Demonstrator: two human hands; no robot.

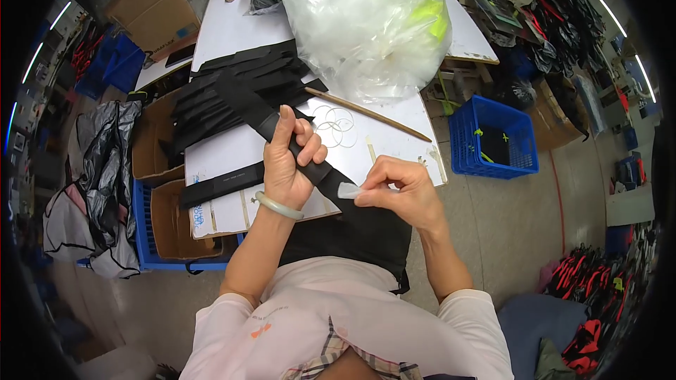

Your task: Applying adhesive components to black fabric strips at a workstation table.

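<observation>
My left hand is closed around a black fabric strip, its thumb pointing up and a pale bangle on the wrist. The strip runs slantwise from the pile toward my lap. Just right of it, my right hand pinches a small, soft-looking white piece between thumb and fingers. This piece is close to the strip's lower end; whether they touch I cannot tell. A heap of black strips lies beyond my left hand, and one flat black strip rests nearer on the white table.
A clear plastic bag of white filling stands at the table's back. A wooden stick and thin pale rings lie before it. Cardboard boxes flank the table's left. A blue crate sits on the floor at right.
</observation>
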